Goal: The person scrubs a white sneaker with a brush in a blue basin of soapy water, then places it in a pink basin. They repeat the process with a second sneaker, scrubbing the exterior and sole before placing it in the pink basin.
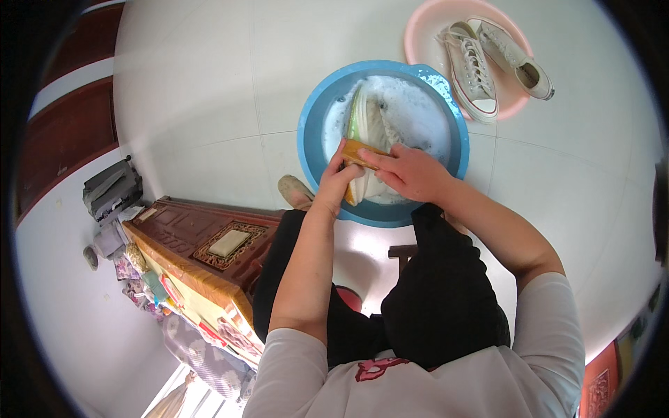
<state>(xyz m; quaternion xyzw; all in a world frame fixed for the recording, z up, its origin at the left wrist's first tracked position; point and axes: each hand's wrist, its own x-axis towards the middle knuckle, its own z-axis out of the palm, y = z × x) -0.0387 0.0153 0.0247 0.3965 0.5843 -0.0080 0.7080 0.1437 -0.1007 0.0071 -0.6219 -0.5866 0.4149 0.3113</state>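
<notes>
A pale canvas shoe (pixel 373 123) with a white and green sole edge lies on its side in suds inside a blue plastic basin (pixel 309 112). My left hand (pixel 336 184) grips the shoe near its lower end, thumb across it. In my right hand (pixel 415 173) is what looks like a wooden scrubbing brush (pixel 360 152), with fingers pressed along its top. The brush lies across the shoe, close to my left fingers; its bristles are hidden beneath. Foamy water (pixel 426 112) surrounds the shoe.
Beyond the basin at right, a pink basin (pixel 413 31) holds two light canvas sneakers, a laced one (pixel 473 73) and another (pixel 515 57). A dark wooden cabinet (pixel 177 227) stands at my left. Between my legs is part of a dark stool or stand (pixel 401 252). The floor is tiled.
</notes>
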